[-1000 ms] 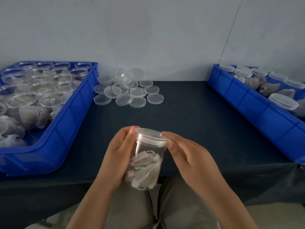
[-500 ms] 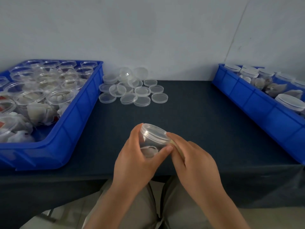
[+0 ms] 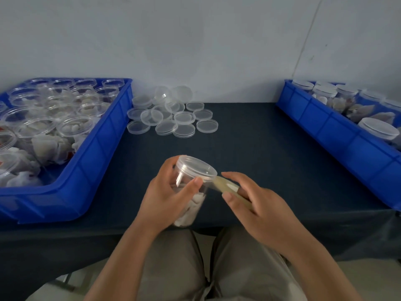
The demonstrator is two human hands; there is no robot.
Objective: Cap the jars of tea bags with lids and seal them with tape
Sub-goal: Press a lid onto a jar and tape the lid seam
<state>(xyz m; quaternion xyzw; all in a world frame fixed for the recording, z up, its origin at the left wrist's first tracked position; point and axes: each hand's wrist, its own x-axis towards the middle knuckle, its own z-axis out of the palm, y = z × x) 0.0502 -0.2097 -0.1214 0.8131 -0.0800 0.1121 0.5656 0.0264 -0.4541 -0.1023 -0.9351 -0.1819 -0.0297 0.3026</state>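
L hand (image 3: 171, 192) has its grip wrapped round a clear plastic jar of white tea bags (image 3: 191, 208), thumb on the near side just under the rim, fingers round the far side. Jar is held in the air at the front edge of the bench, over the lap, tilted w/ its top leaning away & to the right. A clear round plastic lid (image 3: 196, 168) sits on the jar mouth.

A strip of yellowish see-through tape (image 3: 225, 185) runs from the lid's right rim across to the R hand (image 3: 260, 210). R hand's grip pinches the strip btwn thumb & curled fingers, index finger stretched out above it. Can't tell if a roll sits behind those fingers.

Bench (image 3: 260, 148) is covered w/ dark navy cloth. On its left end, a blue plastic bin (image 3: 97, 170) packed w/ uncapped clear jars of tea bags (image 3: 73, 129). On the right end, a second blue plastic bin (image 3: 336, 135) w/ capped jars (image 3: 378, 129), some upright, some on their sides. At the back, just beside the left bin, a loose heap of spare clear lids (image 3: 173, 119), a few leaning on the pale grey wall (image 3: 195, 40). Grey-khaki trousers (image 3: 173, 268) show below the bench edge.
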